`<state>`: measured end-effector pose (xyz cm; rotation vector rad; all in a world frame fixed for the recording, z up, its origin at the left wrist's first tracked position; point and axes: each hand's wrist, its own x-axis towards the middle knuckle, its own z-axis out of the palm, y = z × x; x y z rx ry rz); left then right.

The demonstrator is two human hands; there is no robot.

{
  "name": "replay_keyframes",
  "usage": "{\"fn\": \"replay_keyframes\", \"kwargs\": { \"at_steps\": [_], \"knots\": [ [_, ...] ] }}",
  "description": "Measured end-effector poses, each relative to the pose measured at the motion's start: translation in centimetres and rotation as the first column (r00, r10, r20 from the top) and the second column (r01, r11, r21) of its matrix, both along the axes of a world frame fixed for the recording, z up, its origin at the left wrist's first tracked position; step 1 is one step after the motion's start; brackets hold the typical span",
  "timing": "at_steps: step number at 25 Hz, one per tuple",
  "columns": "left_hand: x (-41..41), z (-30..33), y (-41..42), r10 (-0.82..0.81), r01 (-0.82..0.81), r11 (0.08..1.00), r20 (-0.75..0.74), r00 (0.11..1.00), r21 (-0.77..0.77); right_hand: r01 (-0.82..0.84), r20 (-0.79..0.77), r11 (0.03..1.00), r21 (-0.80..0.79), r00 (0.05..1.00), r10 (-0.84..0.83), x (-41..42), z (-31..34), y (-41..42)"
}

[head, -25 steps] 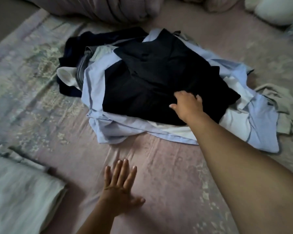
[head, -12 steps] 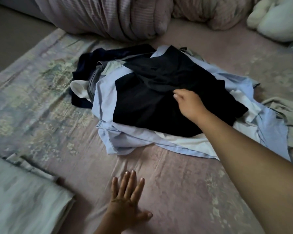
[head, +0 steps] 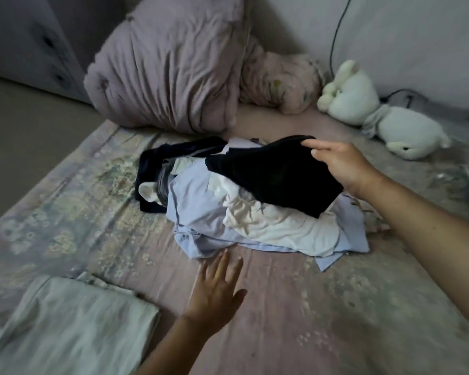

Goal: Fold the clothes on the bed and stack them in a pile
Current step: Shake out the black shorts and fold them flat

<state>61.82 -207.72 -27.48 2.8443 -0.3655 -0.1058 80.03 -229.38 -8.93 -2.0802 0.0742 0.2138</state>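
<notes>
A heap of unfolded clothes lies mid-bed: a light blue shirt [head: 198, 201], a crumpled white garment [head: 271, 220], a dark navy piece [head: 149, 163] at the left. On top is a black garment [head: 271, 174]. My right hand [head: 339, 163] pinches its far edge and holds it lifted off the heap. My left hand [head: 217, 290] lies flat on the pink sheet [head: 322, 307], fingers straight, its tips close to the blue shirt's near hem. A folded pale grey-green cloth [head: 65, 326] sits at the near left.
A bunched mauve duvet [head: 171, 82] and a pink pillow [head: 279, 82] lie at the bed's head. A white plush toy [head: 374, 115] rests at the far right beside a wall cable [head: 336, 36]. The floor [head: 25, 131] drops away left of the bed.
My right hand has taken hold of the black garment and raised its edge, uncovering the white garment beneath. My left hand has slid forward toward the heap. The view has tilted up.
</notes>
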Motion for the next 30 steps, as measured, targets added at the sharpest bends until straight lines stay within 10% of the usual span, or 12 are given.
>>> {"fn": "replay_keyframes", "kwargs": {
  "at_steps": [5,15,24,30],
  "knots": [
    [1.4,18.1,0.4,-0.075,0.148,0.974,0.365,0.928,-0.174,0.061,0.093,0.992,0.112,0.993,-0.072,-5.0,17.6,-0.7],
    [-8.6,36.1,-5.6,-0.068,0.322,0.863,0.543,0.837,-0.389,0.025,0.275,0.963,0.269,0.956,-0.101,-18.9,42.8,1.2],
    [-7.6,44.1,-7.9,0.247,0.419,0.657,0.704,0.666,-0.627,-0.019,0.297,0.990,0.143,0.954,-0.025,-23.4,45.2,-0.9],
    [-5.0,56.0,-7.6,0.187,0.242,0.645,0.458,0.869,-0.724,-0.027,0.255,0.998,0.058,0.967,0.012,-23.5,43.4,-3.8]
  ]
}}
